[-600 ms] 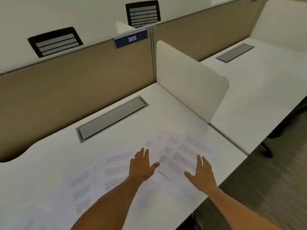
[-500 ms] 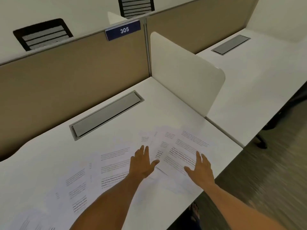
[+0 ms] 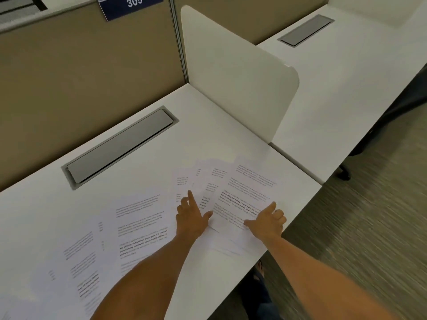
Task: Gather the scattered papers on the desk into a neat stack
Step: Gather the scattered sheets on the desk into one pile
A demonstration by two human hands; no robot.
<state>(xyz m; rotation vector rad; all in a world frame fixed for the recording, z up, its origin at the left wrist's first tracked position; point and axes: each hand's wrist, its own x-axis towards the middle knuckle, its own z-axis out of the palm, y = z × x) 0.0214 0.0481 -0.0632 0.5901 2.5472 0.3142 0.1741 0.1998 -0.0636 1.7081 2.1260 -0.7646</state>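
Observation:
Printed white papers lie spread over the white desk [image 3: 208, 125]. A fan of overlapping sheets [image 3: 245, 185] sits near the desk's right front corner, another sheet [image 3: 141, 218] lies in the middle, and more sheets [image 3: 78, 255] trail off to the left. My left hand [image 3: 191, 215] rests on the papers between the middle sheet and the fan, index finger stretched forward, thumb touching the fan's left edge. My right hand [image 3: 268, 220] rests on the top sheet's near right part, index finger and thumb extended, other fingers curled. Neither hand grips a sheet.
A grey cable-tray lid [image 3: 120, 146] is set into the desk behind the papers. A white divider panel [image 3: 231, 72] stands on the right, with a neighbouring desk [image 3: 346, 84] beyond it. The tan partition [image 3: 80, 72] carries a sign 305 [image 3: 131, 4]. The desk's front edge drops to carpet [image 3: 369, 227].
Both hands went from flat with spread fingers to index fingers extended and other fingers curling. The view has tilted down and closer to the desk. The papers lie much as before.

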